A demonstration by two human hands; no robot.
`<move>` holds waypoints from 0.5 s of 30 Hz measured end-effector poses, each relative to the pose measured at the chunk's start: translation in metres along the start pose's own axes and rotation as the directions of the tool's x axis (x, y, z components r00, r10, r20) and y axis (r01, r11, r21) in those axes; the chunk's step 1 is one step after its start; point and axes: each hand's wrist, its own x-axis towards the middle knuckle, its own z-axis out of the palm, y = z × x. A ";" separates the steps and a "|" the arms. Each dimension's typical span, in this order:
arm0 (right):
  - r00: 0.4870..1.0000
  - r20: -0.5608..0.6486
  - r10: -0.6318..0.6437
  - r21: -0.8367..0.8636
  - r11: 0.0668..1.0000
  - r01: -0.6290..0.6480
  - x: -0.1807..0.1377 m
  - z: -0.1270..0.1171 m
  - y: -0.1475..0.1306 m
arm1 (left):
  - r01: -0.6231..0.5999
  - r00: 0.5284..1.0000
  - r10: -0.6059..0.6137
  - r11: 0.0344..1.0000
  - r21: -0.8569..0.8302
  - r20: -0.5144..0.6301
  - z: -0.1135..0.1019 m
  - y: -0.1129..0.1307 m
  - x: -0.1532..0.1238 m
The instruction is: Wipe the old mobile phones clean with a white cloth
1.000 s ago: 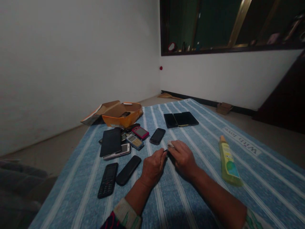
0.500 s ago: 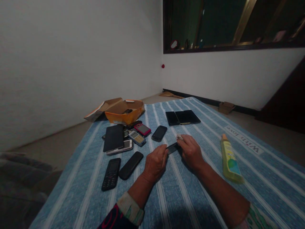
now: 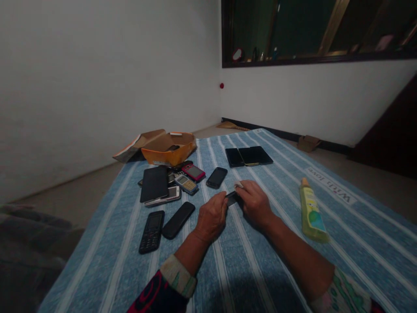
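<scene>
Between my two hands is a dark mobile phone [image 3: 231, 199], mostly covered by fingers. My left hand [image 3: 211, 217] is closed round its left end. At its right end, my right hand [image 3: 256, 203] pinches a small whitish wipe [image 3: 239, 184] against the phone. Just beyond lies a black touchscreen phone [image 3: 216, 177]. Left of my left hand, a black phone [image 3: 179, 220] rests beside a black keypad phone [image 3: 151, 231]. Farther back is a pile with a pink phone [image 3: 193, 171], a blue keypad phone [image 3: 186, 184], a white phone [image 3: 164, 197] and a flat black device [image 3: 154, 183].
A blue striped cloth [image 3: 124, 265] covers the surface. At the back left stands an open orange cardboard box [image 3: 166, 156] with a phone inside. Several dark phones [image 3: 249, 156] lie side by side at the back. A yellow-green bottle [image 3: 313, 213] lies at the right.
My right hand, with the wipe, has moved slightly left along the phone, so less of the phone shows between my hands. The whole view has shifted a little.
</scene>
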 end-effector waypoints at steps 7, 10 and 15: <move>0.999 -0.017 0.038 -0.031 0.999 -0.039 -0.002 -0.003 0.006 | -0.004 1.000 0.004 0.999 0.032 -0.002 0.000 0.001 0.000; 0.999 0.015 -0.033 -0.002 0.999 0.033 -0.002 0.002 -0.012 | 0.007 1.000 -0.007 1.000 0.014 0.011 -0.003 0.004 0.002; 0.998 0.023 -0.063 0.004 0.998 0.062 -0.001 0.004 -0.015 | 0.018 0.999 -0.018 1.000 -0.018 0.029 -0.006 0.004 0.003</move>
